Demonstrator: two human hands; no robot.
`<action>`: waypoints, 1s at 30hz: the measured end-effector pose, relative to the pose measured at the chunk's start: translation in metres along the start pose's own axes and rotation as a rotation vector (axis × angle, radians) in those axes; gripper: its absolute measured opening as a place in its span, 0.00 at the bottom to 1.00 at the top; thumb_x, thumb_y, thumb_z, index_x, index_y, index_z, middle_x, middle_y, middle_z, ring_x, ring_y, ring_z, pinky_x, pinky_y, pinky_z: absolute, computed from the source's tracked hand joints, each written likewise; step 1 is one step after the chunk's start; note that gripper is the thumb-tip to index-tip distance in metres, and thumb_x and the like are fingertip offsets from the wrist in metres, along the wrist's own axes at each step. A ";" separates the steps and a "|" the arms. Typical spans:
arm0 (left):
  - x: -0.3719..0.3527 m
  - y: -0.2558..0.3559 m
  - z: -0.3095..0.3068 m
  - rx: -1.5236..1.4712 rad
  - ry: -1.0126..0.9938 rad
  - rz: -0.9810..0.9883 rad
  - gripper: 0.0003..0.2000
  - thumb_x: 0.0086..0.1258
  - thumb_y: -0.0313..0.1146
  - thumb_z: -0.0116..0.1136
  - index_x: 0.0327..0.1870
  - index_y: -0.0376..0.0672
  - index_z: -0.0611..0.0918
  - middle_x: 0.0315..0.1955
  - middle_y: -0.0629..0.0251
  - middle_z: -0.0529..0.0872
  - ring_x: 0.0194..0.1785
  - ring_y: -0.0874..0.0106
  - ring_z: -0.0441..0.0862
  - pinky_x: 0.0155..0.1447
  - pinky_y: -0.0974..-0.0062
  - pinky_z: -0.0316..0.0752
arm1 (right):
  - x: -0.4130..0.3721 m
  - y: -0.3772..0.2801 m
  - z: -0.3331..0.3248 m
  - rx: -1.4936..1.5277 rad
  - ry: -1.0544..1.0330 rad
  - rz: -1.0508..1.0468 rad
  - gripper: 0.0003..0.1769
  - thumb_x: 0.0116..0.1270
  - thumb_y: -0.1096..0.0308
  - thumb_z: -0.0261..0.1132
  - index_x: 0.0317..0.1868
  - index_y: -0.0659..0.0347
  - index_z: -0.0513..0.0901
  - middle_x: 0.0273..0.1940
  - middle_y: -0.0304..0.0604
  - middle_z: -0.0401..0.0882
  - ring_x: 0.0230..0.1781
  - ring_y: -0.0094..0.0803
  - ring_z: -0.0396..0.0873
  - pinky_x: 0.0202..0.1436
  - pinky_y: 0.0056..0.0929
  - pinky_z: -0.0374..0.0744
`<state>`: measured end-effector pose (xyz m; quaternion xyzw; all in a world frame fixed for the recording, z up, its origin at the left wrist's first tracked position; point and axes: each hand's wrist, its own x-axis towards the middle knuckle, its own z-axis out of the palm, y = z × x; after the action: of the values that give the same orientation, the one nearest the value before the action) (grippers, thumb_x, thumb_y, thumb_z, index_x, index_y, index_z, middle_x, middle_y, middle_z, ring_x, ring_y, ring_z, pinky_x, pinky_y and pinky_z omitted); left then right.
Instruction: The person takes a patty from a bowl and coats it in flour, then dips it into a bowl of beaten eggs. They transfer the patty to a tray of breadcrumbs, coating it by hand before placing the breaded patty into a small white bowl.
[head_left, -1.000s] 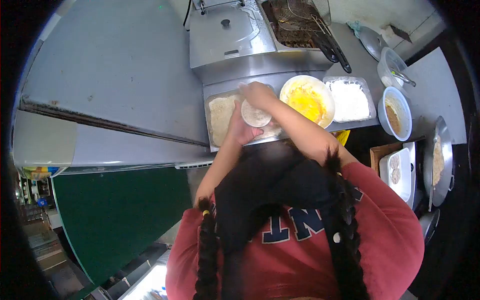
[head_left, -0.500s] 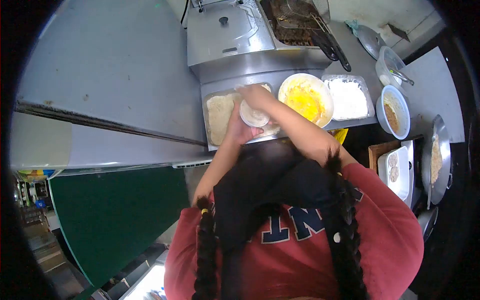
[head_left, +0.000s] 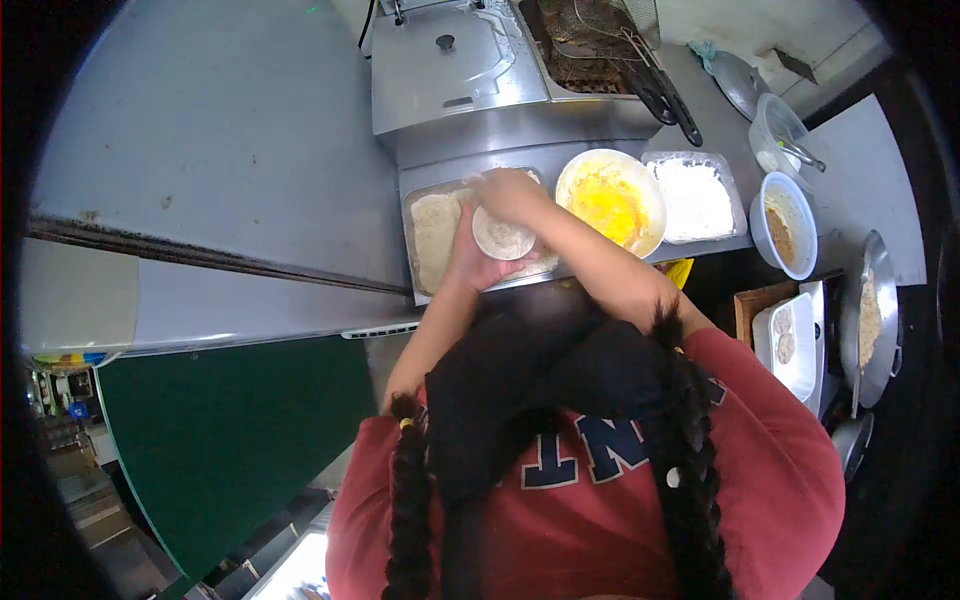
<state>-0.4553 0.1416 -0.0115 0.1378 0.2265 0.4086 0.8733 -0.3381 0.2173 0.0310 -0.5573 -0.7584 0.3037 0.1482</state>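
A round white bowl [head_left: 503,238] with pale crumbs or powder in it is held by my left hand [head_left: 480,255], whose fingers wrap round its side and underside. Over the bowl's upper edge lies my right hand [head_left: 508,195], its fingertips blurred and what they hold, if anything, too unclear to see. Beneath both hands is a metal tray [head_left: 409,230] of pale crumbs. To the right stand a white bowl of yellow egg mixture [head_left: 607,205] and a clear container of white powder [head_left: 692,200].
Behind the tray is a metal fryer [head_left: 460,70] with a wire basket [head_left: 590,45]. At the right are a blue-rimmed bowl [head_left: 783,230], a white tub [head_left: 795,350] and a large pan [head_left: 878,320]. A grey panel [head_left: 220,140] borders the left.
The bowl has tilted slightly and shows more of its inside. Both hands keep nearly the same place. The whole view has shifted a little to the left.
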 end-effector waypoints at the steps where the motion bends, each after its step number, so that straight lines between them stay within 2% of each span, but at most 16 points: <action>1: 0.002 0.002 -0.005 0.037 -0.077 -0.028 0.47 0.67 0.78 0.29 0.71 0.44 0.67 0.63 0.53 0.77 0.62 0.51 0.80 0.54 0.46 0.82 | 0.000 -0.006 -0.004 -0.008 -0.075 -0.051 0.30 0.76 0.48 0.48 0.49 0.69 0.84 0.49 0.66 0.81 0.54 0.60 0.79 0.60 0.50 0.74; 2: 0.006 0.005 -0.011 0.037 -0.076 -0.028 0.47 0.67 0.78 0.29 0.71 0.44 0.67 0.63 0.53 0.77 0.62 0.51 0.80 0.54 0.46 0.82 | -0.002 -0.013 -0.007 -0.016 -0.148 -0.102 0.30 0.75 0.48 0.49 0.49 0.69 0.84 0.48 0.66 0.81 0.54 0.60 0.79 0.60 0.50 0.75; 4: 0.011 0.011 -0.011 -0.195 -0.678 -0.180 0.47 0.67 0.78 0.28 0.71 0.44 0.67 0.64 0.54 0.76 0.64 0.52 0.78 0.55 0.45 0.82 | -0.005 -0.013 -0.002 -0.031 -0.124 -0.087 0.29 0.75 0.49 0.49 0.49 0.69 0.84 0.49 0.66 0.81 0.54 0.60 0.79 0.59 0.50 0.75; 5: 0.009 0.006 -0.011 -0.196 -0.678 -0.181 0.47 0.67 0.78 0.28 0.71 0.44 0.67 0.64 0.54 0.76 0.64 0.52 0.78 0.55 0.45 0.82 | -0.006 -0.012 0.000 -0.048 -0.101 -0.074 0.29 0.75 0.49 0.50 0.49 0.69 0.84 0.49 0.66 0.81 0.54 0.60 0.79 0.59 0.49 0.75; 7: -0.011 0.004 0.031 -0.096 0.092 -0.053 0.46 0.67 0.77 0.28 0.69 0.45 0.69 0.62 0.54 0.78 0.65 0.53 0.77 0.56 0.46 0.81 | 0.000 0.000 0.010 -0.052 -0.069 -0.032 0.29 0.75 0.49 0.49 0.49 0.69 0.84 0.49 0.66 0.81 0.53 0.60 0.79 0.59 0.50 0.75; 11: 0.003 -0.003 0.003 -0.030 0.070 -0.016 0.45 0.67 0.77 0.28 0.68 0.45 0.70 0.61 0.56 0.79 0.65 0.55 0.76 0.57 0.46 0.80 | 0.001 -0.003 0.007 -0.013 -0.057 0.094 0.26 0.74 0.52 0.51 0.49 0.68 0.84 0.51 0.62 0.82 0.51 0.59 0.80 0.59 0.51 0.75; 13: 0.005 0.000 -0.007 -0.234 -0.312 0.006 0.42 0.70 0.75 0.29 0.68 0.47 0.70 0.62 0.56 0.78 0.64 0.57 0.76 0.58 0.49 0.77 | 0.001 -0.006 0.010 -0.075 -0.042 -0.027 0.24 0.73 0.54 0.52 0.50 0.66 0.84 0.52 0.59 0.82 0.54 0.57 0.80 0.60 0.51 0.75; 14: 0.007 -0.002 -0.010 -0.234 -0.312 0.006 0.42 0.70 0.75 0.29 0.68 0.47 0.70 0.62 0.56 0.78 0.64 0.57 0.76 0.58 0.49 0.77 | 0.001 -0.007 0.012 -0.136 -0.021 -0.147 0.22 0.73 0.56 0.53 0.51 0.64 0.84 0.54 0.57 0.82 0.56 0.56 0.79 0.62 0.50 0.74; 16: 0.004 0.002 0.013 -0.060 0.100 0.085 0.37 0.73 0.70 0.30 0.68 0.50 0.71 0.61 0.59 0.78 0.60 0.59 0.79 0.52 0.53 0.79 | -0.001 -0.006 0.019 -0.143 -0.002 -0.204 0.24 0.73 0.52 0.52 0.56 0.61 0.82 0.58 0.57 0.79 0.61 0.54 0.75 0.65 0.52 0.71; 18: 0.008 -0.001 0.015 -0.036 0.067 0.104 0.36 0.73 0.69 0.31 0.68 0.51 0.71 0.61 0.59 0.79 0.60 0.59 0.79 0.51 0.54 0.79 | -0.008 -0.007 0.021 -0.150 0.016 -0.262 0.27 0.74 0.49 0.51 0.61 0.59 0.79 0.63 0.57 0.76 0.66 0.53 0.72 0.68 0.53 0.68; 20: 0.005 -0.003 0.012 -0.015 0.042 0.123 0.34 0.73 0.68 0.31 0.67 0.52 0.71 0.60 0.60 0.79 0.59 0.60 0.79 0.51 0.55 0.78 | -0.019 -0.014 0.018 -0.129 0.188 -0.272 0.22 0.72 0.57 0.54 0.58 0.59 0.81 0.64 0.53 0.75 0.70 0.49 0.67 0.71 0.44 0.66; 21: 0.004 -0.002 0.016 -0.006 0.028 0.118 0.34 0.73 0.67 0.31 0.67 0.53 0.72 0.59 0.62 0.80 0.57 0.60 0.81 0.48 0.57 0.79 | -0.020 -0.015 0.016 -0.129 0.191 -0.272 0.22 0.72 0.57 0.54 0.58 0.59 0.81 0.64 0.53 0.75 0.70 0.49 0.67 0.71 0.44 0.66; 23: 0.004 0.001 0.025 0.003 0.008 0.107 0.33 0.73 0.67 0.31 0.66 0.53 0.72 0.57 0.63 0.81 0.55 0.60 0.82 0.46 0.58 0.80 | -0.024 -0.018 0.009 -0.128 0.162 -0.247 0.22 0.73 0.57 0.53 0.61 0.56 0.79 0.68 0.52 0.70 0.71 0.50 0.65 0.73 0.49 0.64; 25: 0.000 0.007 0.033 -0.036 0.028 0.053 0.31 0.73 0.67 0.30 0.59 0.54 0.76 0.48 0.66 0.85 0.42 0.63 0.85 0.25 0.69 0.71 | -0.005 -0.005 0.007 -0.070 0.129 -0.247 0.24 0.74 0.53 0.51 0.64 0.53 0.77 0.71 0.50 0.67 0.74 0.51 0.61 0.74 0.54 0.60; 26: -0.001 0.008 0.033 -0.040 0.033 0.061 0.31 0.73 0.67 0.30 0.59 0.54 0.76 0.48 0.66 0.85 0.42 0.63 0.85 0.25 0.69 0.71 | 0.003 0.001 0.009 -0.009 0.091 -0.246 0.26 0.75 0.49 0.50 0.68 0.49 0.75 0.74 0.49 0.63 0.77 0.51 0.56 0.75 0.60 0.57; 30: -0.002 0.012 0.053 0.089 0.146 0.051 0.31 0.73 0.66 0.29 0.58 0.53 0.77 0.44 0.67 0.87 0.35 0.65 0.86 0.20 0.73 0.68 | -0.011 -0.009 -0.010 -0.190 0.127 -0.217 0.27 0.76 0.48 0.49 0.68 0.49 0.74 0.74 0.50 0.63 0.77 0.51 0.57 0.75 0.63 0.56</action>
<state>-0.4375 0.1442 0.0392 0.1519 0.3039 0.4292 0.8369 -0.3351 0.2078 0.0456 -0.5018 -0.8285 0.1770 0.1744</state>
